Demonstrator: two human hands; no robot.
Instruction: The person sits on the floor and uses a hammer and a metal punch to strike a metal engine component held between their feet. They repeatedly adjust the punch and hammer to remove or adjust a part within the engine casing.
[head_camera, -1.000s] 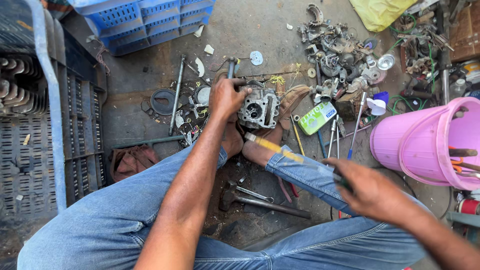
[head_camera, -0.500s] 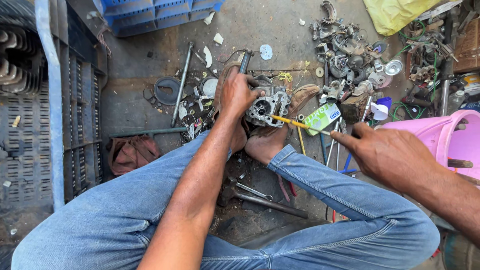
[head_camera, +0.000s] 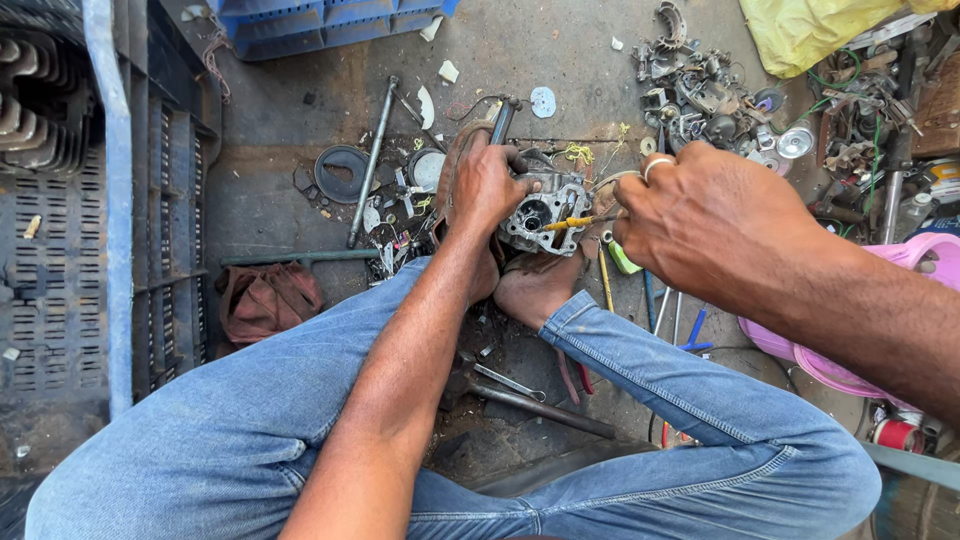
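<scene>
Dusty concrete floor: left hand (head_camera: 487, 187) grips the carburetor (head_camera: 545, 212); beside it right hand (head_camera: 700, 225) holds the yellow screwdriver (head_camera: 572, 222), tip inside, apparently turning a screw

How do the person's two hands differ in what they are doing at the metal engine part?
The left hand wraps over the top left side of the metal engine part, gripping it; the right hand does not touch the part and instead holds a thin yellow-handled tool. The left hand shows no ring, while the right hand wears a ring on one finger. Both are bare and work on the same part.
</scene>
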